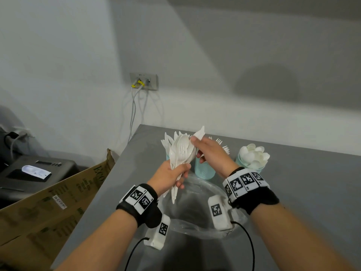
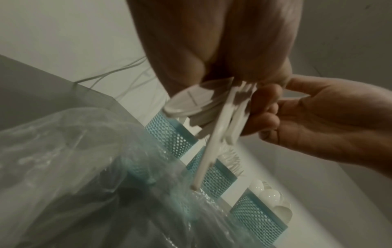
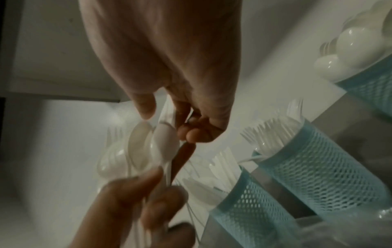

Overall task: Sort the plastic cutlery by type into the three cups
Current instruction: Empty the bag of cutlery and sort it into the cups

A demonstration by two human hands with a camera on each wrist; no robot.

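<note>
Head view. A mixed bundle of white plastic cutlery, spoons and forks among it, is held upright above the grey counter by the left hand, whose grip is closed round the handles. The top of the bundle is met by the right hand, thumb and fingers pinched on 1 white piece at the upper end; whether it is a knife or a spoon cannot be told. 3 teal mesh cups are ranged along the far side of the counter: the left cup is largely hidden behind the bundle, the middle cup stands below the right hand with fork tines showing behind that hand, and the right cup is filled with spoons, bowls up. A clear plastic bag lies on the counter beneath the wrists. A cardboard box stands left of the counter, and a wall socket with cables is seen above.

Left wrist view. The handles are seen gripped from below, with the right hand's fingers touching the bundle. The 3 cups are seen in a row, beside the bag.

Right wrist view. The pinch of thumb and fingertips on the cutlery is shown, blurred. Knives are seen in the near cup, forks in the next.
</note>
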